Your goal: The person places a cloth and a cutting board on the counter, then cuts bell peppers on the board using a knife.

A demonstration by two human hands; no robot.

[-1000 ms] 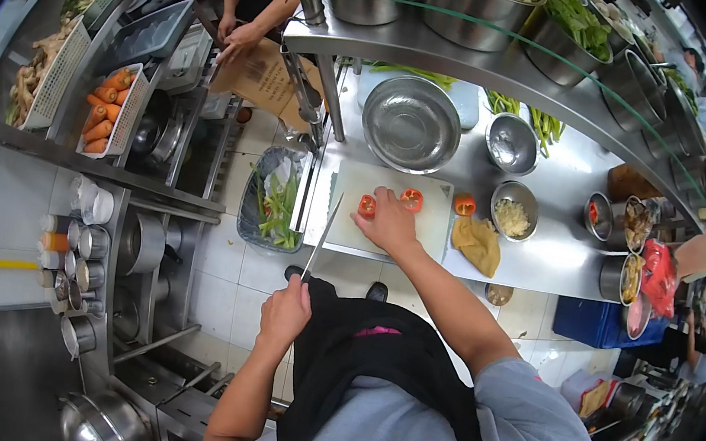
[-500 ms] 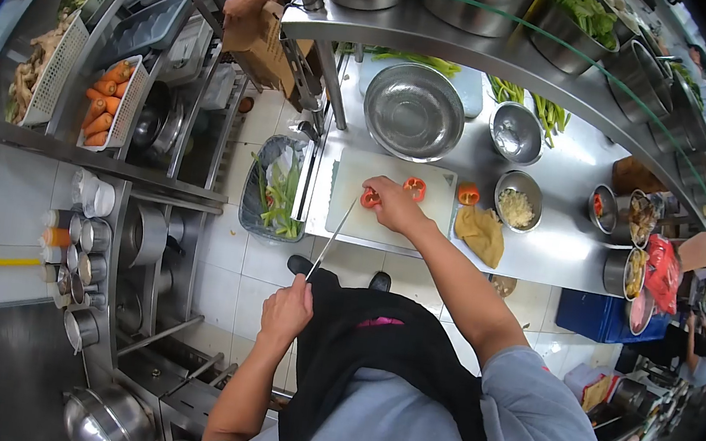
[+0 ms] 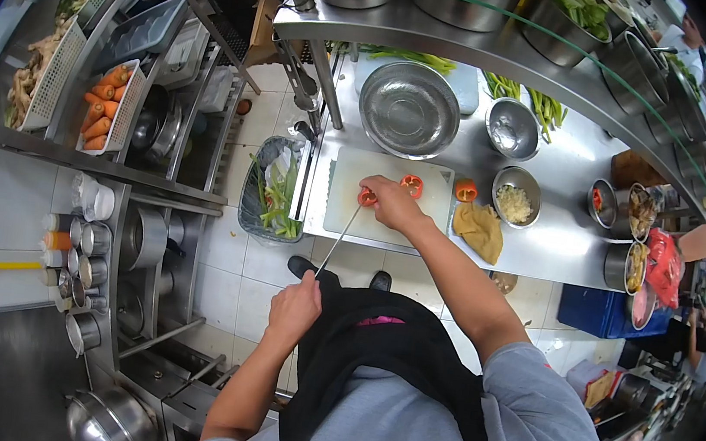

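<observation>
My left hand (image 3: pixel 295 305) is closed around the handle of a long knife (image 3: pixel 337 243). The blade points up and away, its tip at a red bell pepper half (image 3: pixel 367 197) on the white cutting board (image 3: pixel 430 229). My right hand (image 3: pixel 396 204) grips that pepper half from above, and its fingers partly cover it. Just beyond those fingers another cut red pepper piece (image 3: pixel 412 185) lies on the board with its inside showing. An orange-red pepper piece (image 3: pixel 465 190) rests at the board's right edge, above a crumpled tan cloth (image 3: pixel 478 232).
Behind the board stands a large steel bowl (image 3: pixel 409 110). A smaller bowl (image 3: pixel 513 128) and a bowl of chopped pale pieces (image 3: pixel 517 197) are to the right. A lined bin (image 3: pixel 274 187) with green scraps stands left of the counter. A steel shelf (image 3: pixel 478 39) overhangs the back.
My left hand has moved slightly right and up, bringing the knife tip to the pepper half. My right hand keeps its grip. In the background, a person's hands have shifted away from a cardboard box.
</observation>
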